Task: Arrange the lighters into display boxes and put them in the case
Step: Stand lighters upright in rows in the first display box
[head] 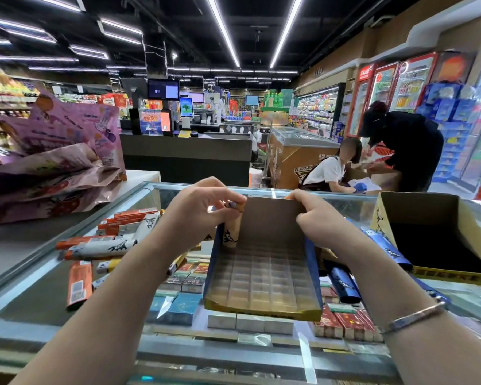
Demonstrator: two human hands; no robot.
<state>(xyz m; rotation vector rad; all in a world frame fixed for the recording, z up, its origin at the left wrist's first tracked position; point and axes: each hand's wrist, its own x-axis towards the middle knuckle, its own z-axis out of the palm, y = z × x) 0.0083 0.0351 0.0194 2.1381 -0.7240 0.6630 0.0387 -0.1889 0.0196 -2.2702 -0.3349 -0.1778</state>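
On a glass shop counter, above packets shelved beneath the glass, sits a tilted display box with blue sides, a yellow front lip and a grid of empty slots. Its tall cardboard back faces away from the person. A larger open carton stands to the right, touching nothing the hands hold.

Loose lighters, orange and white, lie scattered flat to the left of the box, long axes mostly pointing sideways. Blue ones lie beside its right wall.

The right hand grips the top edge of the box's back panel, fingers curled over it, steadying it. The left hand pinches one white lighter by its top, held upright, its base going into the far left corner slot. That hand is nearer the loose pile.

Printing on the lighters shows a dark running-horse figure; the lettering is too small to read.
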